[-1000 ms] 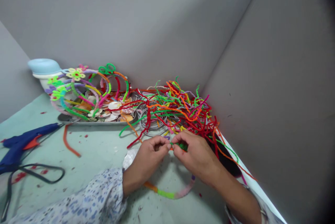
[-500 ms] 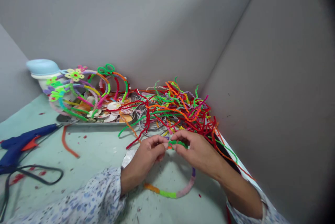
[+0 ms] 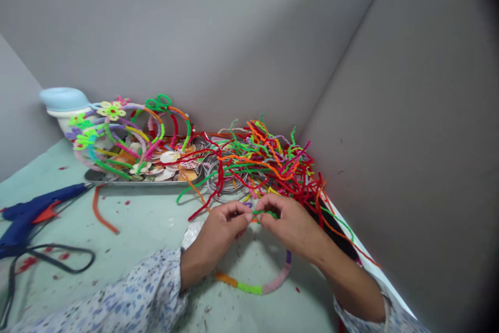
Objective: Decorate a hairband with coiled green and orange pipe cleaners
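My left hand (image 3: 225,229) and my right hand (image 3: 284,223) meet fingertip to fingertip above the table. Both pinch a curled green pipe cleaner (image 3: 268,214), most of it hidden behind my right fingers. A speck of orange fuzz shows just under the pinch. Below the hands curves a headband (image 3: 249,288) wrapped in orange, lime, pink and purple pipe cleaner; its upper part is hidden by my hands, so I cannot tell where it joins the green piece.
Behind my hands lies a tangled heap of pipe cleaners (image 3: 268,159) beside coiled wire (image 3: 212,182). A metal tray (image 3: 146,183) holds shells, with finished-looking headbands (image 3: 158,133) over it. At left are a blue glue gun (image 3: 42,200), its cord (image 3: 64,270) and a white bottle (image 3: 64,107).
My right hand and forearm have shifted slightly, and less of the green pipe cleaner shows between the fingers. The left hand stays almost where it was.
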The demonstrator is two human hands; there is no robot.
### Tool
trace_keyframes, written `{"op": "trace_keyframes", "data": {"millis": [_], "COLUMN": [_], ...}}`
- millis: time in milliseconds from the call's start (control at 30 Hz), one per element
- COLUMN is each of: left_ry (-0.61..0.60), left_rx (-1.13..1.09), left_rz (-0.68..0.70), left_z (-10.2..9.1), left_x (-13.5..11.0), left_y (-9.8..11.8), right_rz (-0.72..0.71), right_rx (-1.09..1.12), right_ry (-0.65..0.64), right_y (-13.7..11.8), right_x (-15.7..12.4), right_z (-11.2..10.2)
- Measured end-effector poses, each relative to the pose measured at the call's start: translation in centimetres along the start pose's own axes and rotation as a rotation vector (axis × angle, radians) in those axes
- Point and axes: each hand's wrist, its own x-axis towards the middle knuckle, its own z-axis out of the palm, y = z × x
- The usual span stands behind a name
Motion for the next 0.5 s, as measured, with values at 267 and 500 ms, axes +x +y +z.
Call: {"op": "trace_keyframes", "data": {"millis": [267, 500], "left_ry": [0.032, -0.035], "left_rx": [0.017, -0.037], "left_rz": [0.014, 0.017], "left_z": [0.15, -0.03], "left_x": [-0.06, 0.00], "left_y": [0.08, -0.18], "right_rz": [-0.003, -0.021], "right_rx": [0.011, 0.025], "right_ry": [-0.021, -0.033], "right_y": [0.18, 0.36], "right_x": [0.11, 0.08], "right_z": [-0.05, -0.49]}}
